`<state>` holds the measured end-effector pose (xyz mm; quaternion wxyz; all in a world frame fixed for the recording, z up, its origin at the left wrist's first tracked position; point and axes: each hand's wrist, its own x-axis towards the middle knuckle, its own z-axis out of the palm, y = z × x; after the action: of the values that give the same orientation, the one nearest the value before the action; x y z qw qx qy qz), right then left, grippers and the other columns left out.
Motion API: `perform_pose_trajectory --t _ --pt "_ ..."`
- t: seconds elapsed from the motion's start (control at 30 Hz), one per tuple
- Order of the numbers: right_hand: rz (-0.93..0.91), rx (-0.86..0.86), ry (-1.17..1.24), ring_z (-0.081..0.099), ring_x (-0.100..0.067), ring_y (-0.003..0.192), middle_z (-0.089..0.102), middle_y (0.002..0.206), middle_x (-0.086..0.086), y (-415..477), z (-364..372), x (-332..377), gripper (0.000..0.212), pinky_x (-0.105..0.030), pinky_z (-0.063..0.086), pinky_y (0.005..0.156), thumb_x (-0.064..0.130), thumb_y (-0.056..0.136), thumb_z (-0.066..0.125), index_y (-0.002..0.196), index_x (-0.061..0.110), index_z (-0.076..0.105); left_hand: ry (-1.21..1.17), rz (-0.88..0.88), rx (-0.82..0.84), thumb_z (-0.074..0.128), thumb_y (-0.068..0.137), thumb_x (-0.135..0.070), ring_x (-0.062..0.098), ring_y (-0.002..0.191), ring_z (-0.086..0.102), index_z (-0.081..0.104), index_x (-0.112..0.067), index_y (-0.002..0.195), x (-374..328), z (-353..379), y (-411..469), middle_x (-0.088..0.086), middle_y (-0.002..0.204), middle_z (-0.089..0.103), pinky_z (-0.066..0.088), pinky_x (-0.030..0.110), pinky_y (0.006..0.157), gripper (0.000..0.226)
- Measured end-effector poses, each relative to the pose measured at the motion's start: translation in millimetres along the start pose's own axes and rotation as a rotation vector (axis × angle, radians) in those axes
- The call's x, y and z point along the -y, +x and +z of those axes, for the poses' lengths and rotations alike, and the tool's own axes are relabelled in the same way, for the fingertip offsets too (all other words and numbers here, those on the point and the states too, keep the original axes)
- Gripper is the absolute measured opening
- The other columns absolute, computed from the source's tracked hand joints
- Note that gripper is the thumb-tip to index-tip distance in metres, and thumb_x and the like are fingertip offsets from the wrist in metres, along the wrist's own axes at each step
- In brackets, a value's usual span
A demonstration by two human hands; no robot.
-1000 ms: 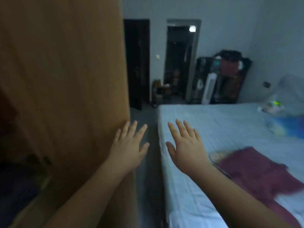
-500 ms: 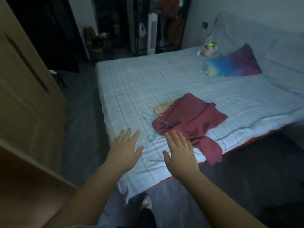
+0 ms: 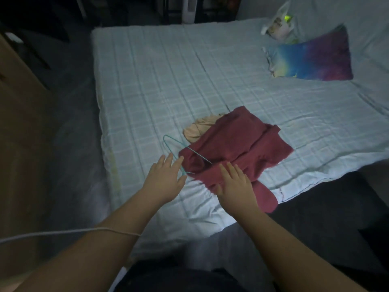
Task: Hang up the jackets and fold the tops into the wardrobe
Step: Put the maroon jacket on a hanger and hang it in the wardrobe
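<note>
Nothing is legible: print on the plastic bag (image 3: 277, 28) and the bedsheet's edge tag (image 3: 281, 193) is blurred.

1. The top (image 3: 235, 144) is lying on the bed (image 3: 147, 81) near its front edge, one end hanging over that edge.
2. A second garment (image 3: 197, 129) is sticking out from under the top's far left side.
3. The hanger (image 3: 170, 142) is lying left of the top, one arm reaching onto it.
4. The left hand (image 3: 166, 180) is sitting over the hanger's near end, and the right hand (image 3: 235, 186) over the top's near part.
5. The pillow (image 3: 311, 57) is lying at the bed's far right, with a bag (image 3: 277, 28) behind it.
6. The wardrobe (image 3: 19, 123) is standing left of the bed.
</note>
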<state>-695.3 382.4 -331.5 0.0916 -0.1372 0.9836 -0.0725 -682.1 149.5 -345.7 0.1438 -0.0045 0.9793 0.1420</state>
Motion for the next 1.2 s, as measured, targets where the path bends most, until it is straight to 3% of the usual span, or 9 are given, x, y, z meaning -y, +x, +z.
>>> perform_pose_trajectory --t 0.27,0.37,0.5,0.67,0.83,0.9,0.97,1.1,1.2 --pt "-0.081 0.104 0.000 0.038 -0.035 0.140 0.043 0.151 -0.014 87.7 18.2 -68.7 0.066 -0.054 0.038 0.109 0.040 0.084 0.039 0.146 0.015 0.044 -0.115 -0.186 0.099 0.030 0.097 -0.056 0.035 0.150 0.015 0.014 -0.022 0.158 -29.2 45.4 63.7 0.015 0.164 0.017 0.022 0.048 0.120 0.071" --pt "-0.177 0.164 -0.002 0.041 -0.035 0.137 0.047 0.148 -0.014 126.4 32.3 -103.2 0.067 -0.051 0.039 0.109 0.040 0.082 0.038 0.144 0.014 0.047 -0.161 -0.297 0.097 0.039 0.098 -0.052 0.036 0.144 0.029 0.020 -0.020 0.157 -45.3 70.0 90.0 0.016 0.157 0.032 0.030 0.047 0.115 0.069" --pt "-0.333 0.336 -0.043 0.031 -0.029 0.144 0.037 0.156 -0.008 173.5 48.1 -155.6 0.063 -0.047 0.032 0.114 0.037 0.091 0.048 0.150 0.018 0.037 -0.425 -0.536 0.080 0.040 0.092 -0.053 0.033 0.125 0.050 0.033 -0.022 0.151 -82.6 96.4 109.4 0.012 0.139 0.055 0.045 0.044 0.101 0.067" --pt "-0.520 0.500 -0.034 0.032 -0.026 0.142 0.037 0.155 -0.008 224.8 64.0 -193.3 0.063 -0.043 0.033 0.114 0.034 0.093 0.052 0.150 0.015 0.034 -0.771 -0.864 0.026 0.051 0.099 -0.033 0.032 0.125 0.053 0.035 -0.014 0.150 -130.2 135.8 126.9 0.017 0.141 0.051 0.041 0.037 0.102 0.056" --pt "-0.599 0.648 0.081 0.036 -0.028 0.140 0.041 0.152 -0.011 261.3 101.8 -191.7 0.064 -0.041 0.030 0.116 0.028 0.094 0.058 0.150 0.009 0.034 -1.180 -1.205 -0.091 0.055 0.098 -0.023 0.010 0.072 0.057 0.041 -0.015 0.142 -148.7 180.2 152.3 0.004 0.098 0.063 0.045 0.021 0.059 0.048" --pt "-0.608 0.683 0.080 0.038 -0.029 0.139 0.043 0.149 -0.014 271.6 125.2 -185.0 0.064 -0.038 0.029 0.117 0.027 0.093 0.061 0.148 0.007 0.036 -1.312 -1.287 -0.150 0.058 0.095 -0.019 0.008 0.065 0.054 0.044 -0.014 0.137 -152.1 198.4 166.5 0.001 0.089 0.062 0.043 0.016 0.053 0.045" --pt "-0.579 0.711 0.083 0.042 -0.032 0.136 0.045 0.147 -0.017 280.2 147.0 -176.9 0.065 -0.039 0.031 0.115 0.028 0.092 0.063 0.147 0.006 0.037 -1.390 -1.304 -0.208 0.060 0.094 -0.019 0.013 0.071 0.059 0.046 -0.013 0.132 -156.2 215.7 181.4 0.004 0.097 0.066 0.047 0.016 0.057 0.041" --pt "-0.519 0.758 0.076 0.050 -0.035 0.127 0.051 0.137 -0.017 292.9 184.4 -167.8 0.059 -0.040 0.040 0.103 0.030 0.089 0.066 0.139 0.006 0.045 -1.402 -1.370 -0.295 0.064 0.091 -0.027 0.022 0.096 0.064 0.048 -0.015 0.128 -162.8 245.6 204.8 0.004 0.105 0.065 0.054 0.037 0.086 0.042" --pt "-0.521 0.750 0.110 0.056 -0.035 0.118 0.058 0.125 -0.018 297.5 201.7 -166.0 0.049 -0.038 0.042 0.096 0.026 0.087 0.068 0.128 0.004 0.053 -1.356 -1.441 -0.397 0.070 0.077 -0.039 0.022 0.098 0.065 0.049 -0.017 0.125 -161.6 265.1 214.6 0.004 0.110 0.065 0.056 0.044 0.087 0.056"
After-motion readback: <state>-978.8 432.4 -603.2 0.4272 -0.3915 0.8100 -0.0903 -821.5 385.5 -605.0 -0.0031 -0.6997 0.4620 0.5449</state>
